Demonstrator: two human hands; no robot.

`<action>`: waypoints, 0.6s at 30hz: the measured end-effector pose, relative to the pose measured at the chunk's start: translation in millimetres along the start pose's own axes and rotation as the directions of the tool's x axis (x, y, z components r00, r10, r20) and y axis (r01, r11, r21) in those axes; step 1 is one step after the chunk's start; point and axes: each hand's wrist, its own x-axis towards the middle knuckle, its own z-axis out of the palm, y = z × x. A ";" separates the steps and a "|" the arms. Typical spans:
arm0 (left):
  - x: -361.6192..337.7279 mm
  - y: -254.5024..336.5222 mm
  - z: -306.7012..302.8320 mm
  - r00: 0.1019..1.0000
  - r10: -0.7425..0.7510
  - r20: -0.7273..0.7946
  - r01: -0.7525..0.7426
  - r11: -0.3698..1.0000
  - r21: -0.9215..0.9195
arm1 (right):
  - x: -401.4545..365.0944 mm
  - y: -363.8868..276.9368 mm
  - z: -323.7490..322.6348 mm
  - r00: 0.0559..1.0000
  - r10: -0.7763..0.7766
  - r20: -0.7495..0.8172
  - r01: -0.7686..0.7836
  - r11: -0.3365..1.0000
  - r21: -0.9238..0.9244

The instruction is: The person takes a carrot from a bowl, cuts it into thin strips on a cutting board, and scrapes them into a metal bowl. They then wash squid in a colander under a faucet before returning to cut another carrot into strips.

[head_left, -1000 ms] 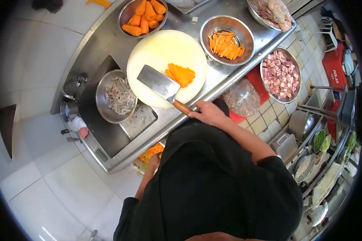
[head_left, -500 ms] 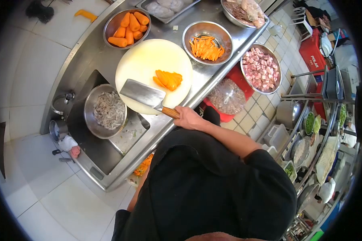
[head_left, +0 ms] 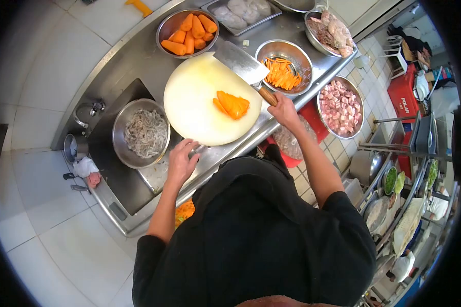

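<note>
My right hand [head_left: 284, 108] grips the wooden handle of a cleaver [head_left: 243, 62]. Its broad blade lies across the far right part of a round, pale cutting board [head_left: 194, 97], reaching past the rim. Carrot slices [head_left: 233, 105] are fanned in a small heap on the board, nearer its right side. At the board's near left edge is my left hand [head_left: 183, 157], fingers apart and holding nothing, with the fingertips at the rim. A perforated metal bowl [head_left: 306, 56] of carrot strips [head_left: 281, 74] stands just beyond the blade.
Left of the board, a bowl of shrimp-like pieces [head_left: 145, 134] sits in the sink [head_left: 133, 204]. Whole carrots [head_left: 189, 35] fill a bowl behind the board. Diced meat [head_left: 339, 106] is in a bowl at right, past the counter edge. Raw poultry [head_left: 338, 33] lies in another bowl.
The cleaver has swung from the board's near side to its far right, carried by my right hand. My left hand has come up to the board's rim. The view has shifted.
</note>
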 end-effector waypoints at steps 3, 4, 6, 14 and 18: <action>44.3 -10.0 23.7 0.997 0.008 -0.078 -0.018 0.992 -0.124 | 22.1 18.1 11.9 0.999 -0.041 0.000 0.041 0.997 -0.066; 62.9 -12.9 31.3 0.994 0.031 -0.103 -0.042 0.994 -0.100 | 26.3 16.9 14.8 0.999 -0.035 0.012 0.036 0.996 -0.083; 99.7 -12.0 42.7 0.987 0.080 -0.139 -0.091 0.993 -0.078 | 32.8 19.2 21.3 0.998 -0.048 0.036 0.051 0.996 -0.076; 182.8 -34.7 54.7 0.925 0.372 0.073 -0.377 0.924 0.066 | 26.5 16.1 31.3 0.996 -0.085 -0.020 0.084 0.996 -0.037; 206.3 -26.4 31.2 0.877 0.357 0.321 -0.384 0.923 0.023 | 17.8 11.7 34.8 0.989 -0.116 -0.096 0.106 0.989 -0.101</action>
